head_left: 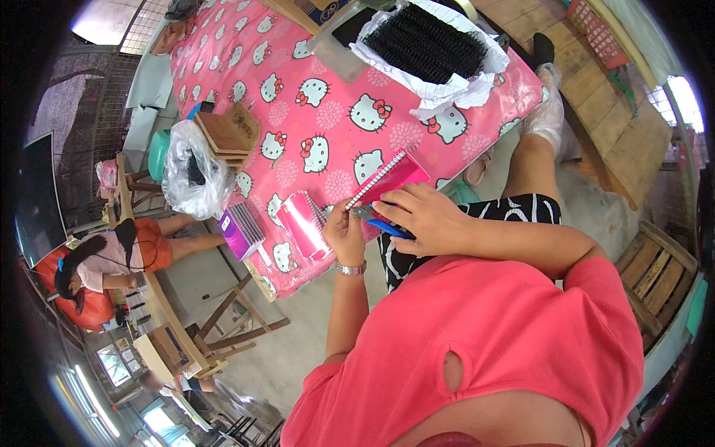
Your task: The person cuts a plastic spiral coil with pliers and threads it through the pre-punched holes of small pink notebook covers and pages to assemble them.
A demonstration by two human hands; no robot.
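A pink spiral notebook (406,176) is tilted at the table's near edge, its coil binding facing left. My left hand (344,235), with a metal-band watch on the wrist, is closed on the notebook's lower end by the coil. In my right hand (428,216) is a pair of pliers (387,226) with blue handles; the jaws are close to the coil's end and my left fingers. The exact contact at the jaws is too small to make out. Left of my hands lie a stack of pink spiral notebooks (304,223) and a stack of purple spiral notebooks (240,229).
The table wears a pink cat-print cover (328,141). A heap of black coils (426,43) lies on white paper at the back. Toward the left stand a clear plastic bag (195,167) and a cardboard box (232,132). Another person (119,257) is at a bench far left.
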